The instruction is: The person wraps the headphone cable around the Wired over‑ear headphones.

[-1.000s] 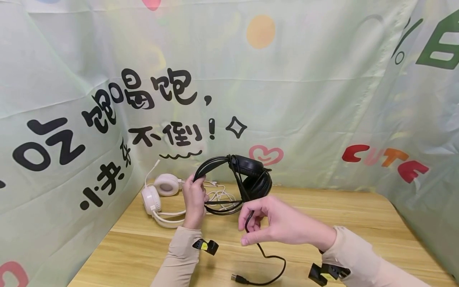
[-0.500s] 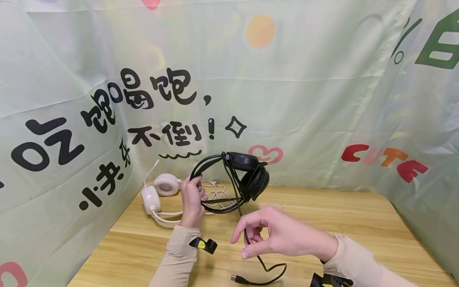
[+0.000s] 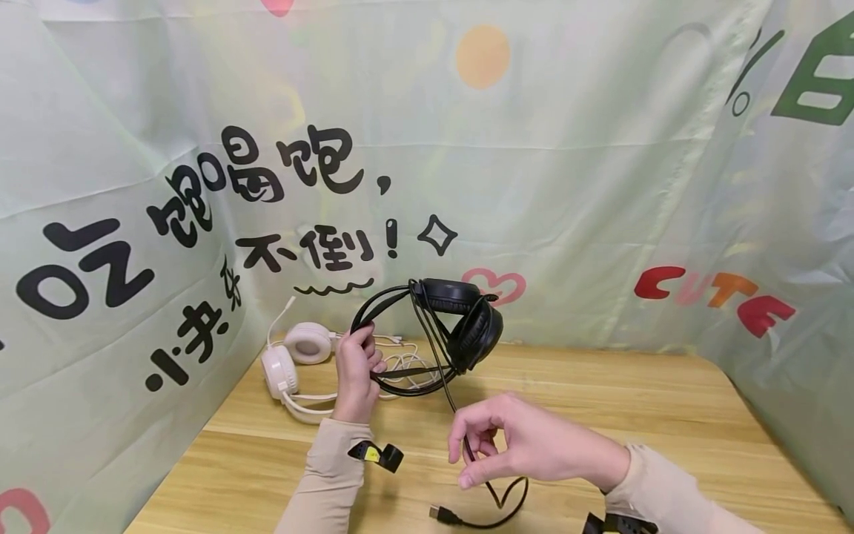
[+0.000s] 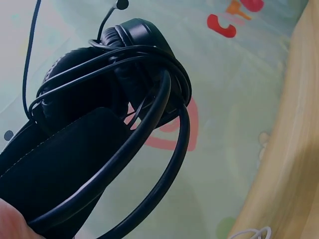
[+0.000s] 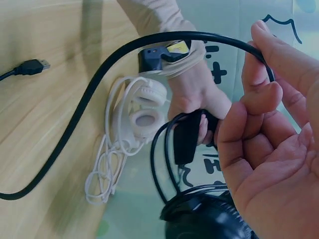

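Observation:
My left hand (image 3: pixel 356 367) grips the headband of a black headset (image 3: pixel 475 334), lifted above the table. Its two ear cups face right, and loops of thin cord wrap around the upper cup (image 4: pixel 144 42) in the left wrist view. From the headset a black cable (image 5: pixel 89 97) runs down to my right hand (image 3: pixel 540 441). The curled fingers of that hand hold the cable, which passes by the thumb and index finger in the right wrist view. Beyond the hand, the cable's loose end bends over the table to a USB plug (image 3: pixel 445 515).
A white headset (image 3: pixel 279 372) lies at the table's back left, behind my left hand, with its white cord (image 3: pixel 407 367) tangled beside it. Printed cloth (image 3: pixel 567 200) hangs along the back and sides of the wooden table (image 3: pixel 640 386).
My left hand has shifted slightly left with the black headset. The right hand has moved down and slightly right, leaving a longer stretch of cable between it and the headset.

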The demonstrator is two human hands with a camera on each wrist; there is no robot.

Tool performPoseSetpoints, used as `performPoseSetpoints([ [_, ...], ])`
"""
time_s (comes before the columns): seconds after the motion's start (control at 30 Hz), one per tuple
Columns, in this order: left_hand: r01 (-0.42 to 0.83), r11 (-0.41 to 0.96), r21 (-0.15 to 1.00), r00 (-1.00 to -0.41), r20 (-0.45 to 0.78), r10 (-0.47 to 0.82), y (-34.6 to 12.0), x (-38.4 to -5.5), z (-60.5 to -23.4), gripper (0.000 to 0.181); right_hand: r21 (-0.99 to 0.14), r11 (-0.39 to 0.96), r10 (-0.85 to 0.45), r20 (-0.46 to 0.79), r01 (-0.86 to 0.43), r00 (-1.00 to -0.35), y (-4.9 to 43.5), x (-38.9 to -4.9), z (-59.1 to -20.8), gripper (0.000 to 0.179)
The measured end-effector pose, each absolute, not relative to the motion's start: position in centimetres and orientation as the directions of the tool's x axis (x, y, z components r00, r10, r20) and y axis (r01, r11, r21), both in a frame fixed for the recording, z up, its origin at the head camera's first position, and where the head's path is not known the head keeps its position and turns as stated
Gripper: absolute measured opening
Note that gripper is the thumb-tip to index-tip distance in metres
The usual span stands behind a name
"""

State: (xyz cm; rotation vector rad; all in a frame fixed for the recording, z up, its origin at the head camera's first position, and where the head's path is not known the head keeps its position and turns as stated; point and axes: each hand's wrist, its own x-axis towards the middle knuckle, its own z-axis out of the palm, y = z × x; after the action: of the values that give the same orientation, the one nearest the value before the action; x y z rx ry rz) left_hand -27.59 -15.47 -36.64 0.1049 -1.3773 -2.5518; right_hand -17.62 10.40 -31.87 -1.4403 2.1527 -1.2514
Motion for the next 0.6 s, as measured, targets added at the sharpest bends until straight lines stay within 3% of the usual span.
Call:
performPoseSetpoints([
  [0.23,0.167,-0.552,0.817,-0.972,0.040,-0.234,-15.7,-27.6,-36.7,0.038,-0.803,0.188,-0.821,0.188,-0.566,-0.539,11.2,-18.2,-33.1,0.034],
  [0.6,0.147,-0.575,0.805,-0.976,0.023,-0.216,-15.8,-27.6,-36.5,0.042,-0.823,0.182,-0.796,0.198,-0.538,-0.573,12.5,-19.0,-34.5,0.058],
])
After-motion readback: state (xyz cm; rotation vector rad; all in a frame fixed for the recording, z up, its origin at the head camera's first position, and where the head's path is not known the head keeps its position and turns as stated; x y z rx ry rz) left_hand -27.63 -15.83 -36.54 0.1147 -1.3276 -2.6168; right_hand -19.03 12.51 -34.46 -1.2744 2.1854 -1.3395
